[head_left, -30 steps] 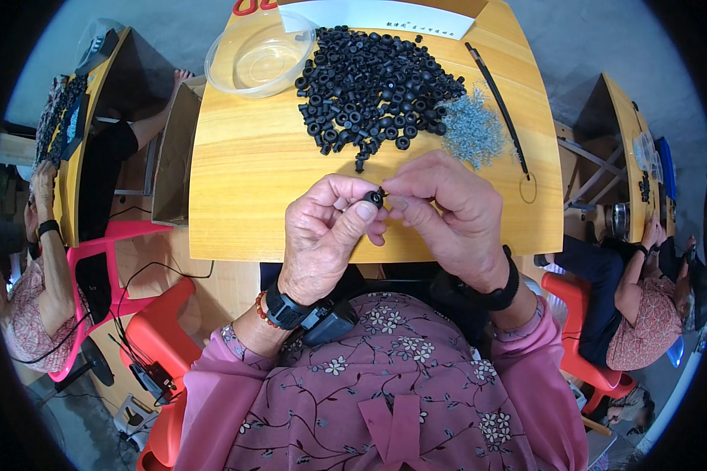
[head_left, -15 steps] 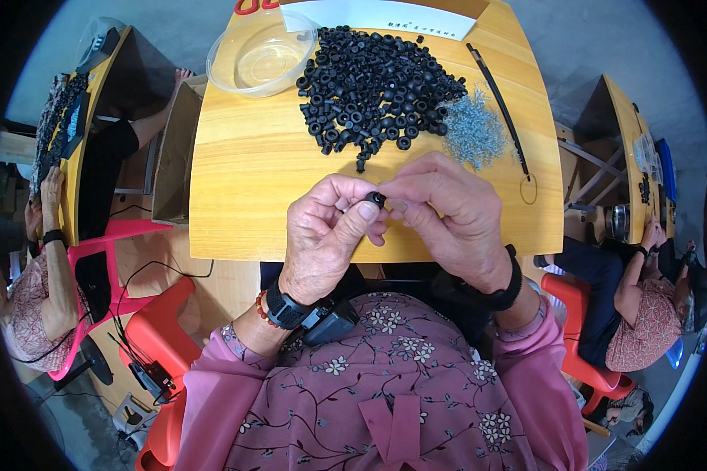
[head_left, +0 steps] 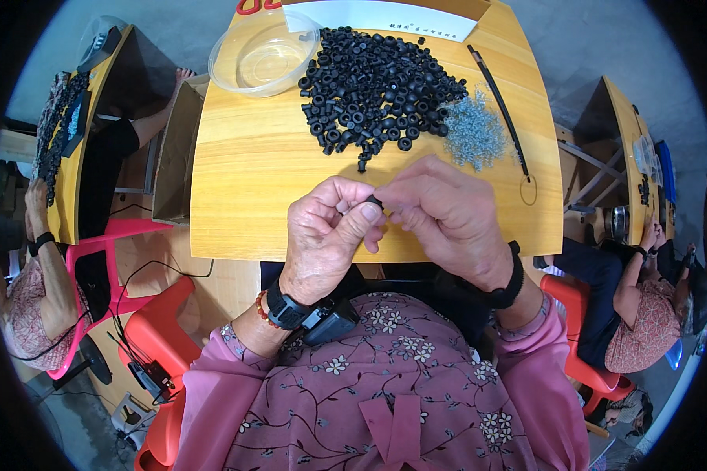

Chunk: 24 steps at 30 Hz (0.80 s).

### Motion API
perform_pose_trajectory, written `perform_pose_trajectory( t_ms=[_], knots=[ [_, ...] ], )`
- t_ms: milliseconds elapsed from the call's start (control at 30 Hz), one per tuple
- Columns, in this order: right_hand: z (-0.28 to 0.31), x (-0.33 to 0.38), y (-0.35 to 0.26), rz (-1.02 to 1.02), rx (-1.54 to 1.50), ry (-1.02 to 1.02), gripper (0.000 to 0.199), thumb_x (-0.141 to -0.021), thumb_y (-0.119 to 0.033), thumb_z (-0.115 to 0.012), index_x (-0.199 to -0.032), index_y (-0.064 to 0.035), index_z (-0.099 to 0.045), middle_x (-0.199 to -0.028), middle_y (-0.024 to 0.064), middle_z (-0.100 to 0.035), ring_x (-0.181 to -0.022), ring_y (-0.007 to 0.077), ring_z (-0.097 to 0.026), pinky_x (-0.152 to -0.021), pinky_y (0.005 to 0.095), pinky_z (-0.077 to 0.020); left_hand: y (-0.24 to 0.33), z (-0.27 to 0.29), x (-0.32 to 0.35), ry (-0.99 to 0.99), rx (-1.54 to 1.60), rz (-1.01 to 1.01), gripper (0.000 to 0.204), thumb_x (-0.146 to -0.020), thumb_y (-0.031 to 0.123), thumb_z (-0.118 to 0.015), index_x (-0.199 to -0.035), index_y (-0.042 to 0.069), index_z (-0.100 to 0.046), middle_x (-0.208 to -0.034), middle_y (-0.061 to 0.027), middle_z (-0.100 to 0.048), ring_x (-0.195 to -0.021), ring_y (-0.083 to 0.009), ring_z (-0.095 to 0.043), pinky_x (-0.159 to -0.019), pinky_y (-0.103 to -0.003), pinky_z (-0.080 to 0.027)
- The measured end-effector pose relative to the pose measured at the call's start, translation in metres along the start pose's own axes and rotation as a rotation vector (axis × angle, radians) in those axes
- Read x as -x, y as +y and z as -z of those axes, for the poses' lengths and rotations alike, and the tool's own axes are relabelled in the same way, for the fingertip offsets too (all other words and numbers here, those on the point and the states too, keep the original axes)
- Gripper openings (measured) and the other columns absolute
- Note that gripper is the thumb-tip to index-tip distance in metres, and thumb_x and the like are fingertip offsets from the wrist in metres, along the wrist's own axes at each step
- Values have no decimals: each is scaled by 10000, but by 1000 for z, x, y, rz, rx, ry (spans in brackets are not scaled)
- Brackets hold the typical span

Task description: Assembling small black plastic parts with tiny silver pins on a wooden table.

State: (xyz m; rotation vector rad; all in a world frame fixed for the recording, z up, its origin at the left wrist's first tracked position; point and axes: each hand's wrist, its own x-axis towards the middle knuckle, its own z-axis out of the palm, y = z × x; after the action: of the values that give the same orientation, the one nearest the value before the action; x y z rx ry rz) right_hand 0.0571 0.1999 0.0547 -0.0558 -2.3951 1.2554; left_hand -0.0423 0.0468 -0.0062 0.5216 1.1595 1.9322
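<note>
Over the near edge of the wooden table (head_left: 243,196), my left hand (head_left: 327,228) pinches a small round black rubber part (head_left: 375,202) between thumb and fingers. My right hand (head_left: 448,220) meets it from the right, its fingertips pressed together at the part. Whatever those fingertips hold is hidden. Beyond my hands lies a large heap of black rubber parts (head_left: 381,86), many of them ring-shaped. To its right sits a pile of small pale blue-grey pieces (head_left: 475,133), too fine to make out singly.
A clear round plastic tub (head_left: 267,59) stands at the far left, near red scissor-like handles (head_left: 261,6) and a white box flap (head_left: 385,20). A thin black rod with a loop (head_left: 499,110) lies at right. Other people work at tables (head_left: 94,118) on both sides.
My right hand has turned slightly over the black part, covering more of it, and its fingers look a little blurred. My left hand keeps its place. The co-worker's hand at left has shifted nearer.
</note>
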Motion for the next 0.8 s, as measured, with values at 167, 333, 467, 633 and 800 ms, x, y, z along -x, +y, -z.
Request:
perform_pose_trajectory(
  t_ms=[167, 333, 467, 633, 800],
  knots=[
    [1, -1, 2, 68, 15, -39, 290, -798, 86, -608, -1025, -68, -703, -781, 63, -621, -725, 222, -639, -621, 320, -528, 0, 2, -1, -9, 43, 69, 197, -958, 139, -678, -1054, -24, -622, -868, -98, -699, -647, -131, -633, -557, -241, -521],
    [3, 0, 4, 89, 43, -63, 278, -801, 81, -614, -1022, -66, -695, -785, 66, -624, -723, 226, -639, -631, 324, -525, 0, 2, -1, -35, 158, 141, 185, -964, 138, -670, -1055, -14, -620, -864, -93, -697, -641, -124, -626, -550, -232, -510],
    [-5, 6, 4, -41, -26, 35, 235, -819, 52, -652, -1024, -57, -685, -814, 77, -634, -731, 229, -645, -633, 322, -519, -3, -1, 0, -43, 161, 120, 157, -969, 131, -661, -1046, 8, -601, -858, -81, -691, -638, -115, -616, -552, -228, -499],
    [0, 5, 8, -26, -2, -5, 161, -841, 11, -690, -994, -39, -688, -847, 84, -632, -755, 229, -646, -656, 306, -517, -7, -4, 2, -13, 150, 40, 144, -971, 115, -656, -1058, 31, -578, -856, -70, -684, -660, -107, -615, -574, -233, -502],
    [-6, 4, 13, 32, -16, 82, 133, -848, 0, -694, -976, -34, -711, -877, 83, -624, -810, 202, -638, -684, 297, -510, -6, -5, 3, 16, 130, 21, 141, -977, 112, -647, -1072, 42, -570, -870, -67, -683, -682, -101, -621, -590, -234, -508]
  ],
)
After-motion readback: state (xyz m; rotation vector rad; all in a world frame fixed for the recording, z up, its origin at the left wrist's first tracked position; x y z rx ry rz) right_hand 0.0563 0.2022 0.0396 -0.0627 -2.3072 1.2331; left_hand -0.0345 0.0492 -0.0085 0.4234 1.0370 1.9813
